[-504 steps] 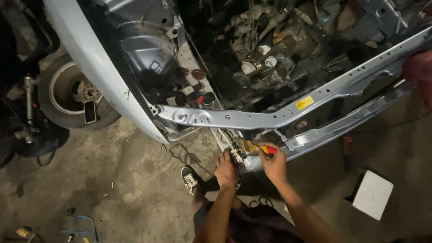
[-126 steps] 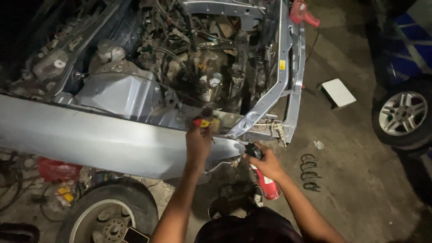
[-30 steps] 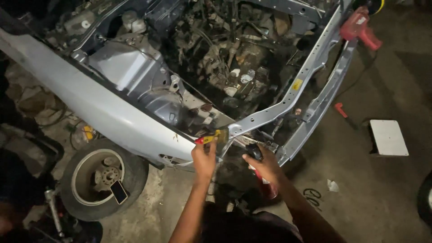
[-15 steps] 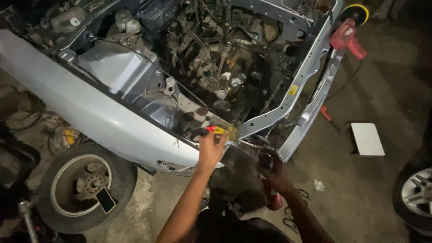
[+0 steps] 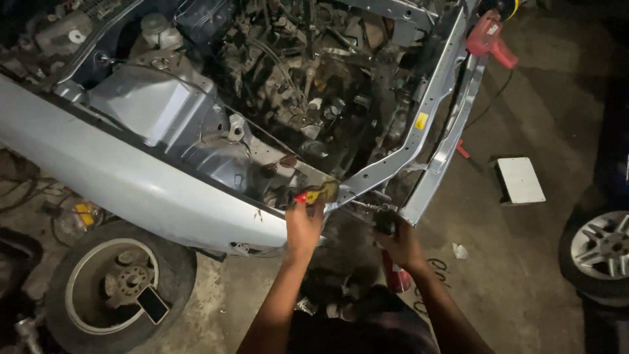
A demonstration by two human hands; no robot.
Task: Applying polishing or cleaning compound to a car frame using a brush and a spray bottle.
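I look down at the front corner of a stripped grey car [image 5: 131, 190] with its engine bay open. My left hand [image 5: 303, 226] grips a small red and yellow tool [image 5: 316, 195] held against the corner where the fender meets the grey front crossmember [image 5: 419, 141]. My right hand [image 5: 401, 244] is lower, under the bumper beam [image 5: 452, 141], closed around a dark object. A red canister [image 5: 395, 275] shows just below that hand; whether the hand holds it is unclear.
A bare wheel [image 5: 114, 292] with a phone [image 5: 152, 304] lying on it sits at lower left. A red power tool [image 5: 490, 38] rests on the crossmember's far end. A white box [image 5: 519, 180] lies on the concrete floor, and another car's wheel [image 5: 603, 246] stands at the right edge.
My view has swung and closed in on the car's corner. My left hand stays at the corner with the tool, while my right hand has dropped lower beneath the bumper beam.
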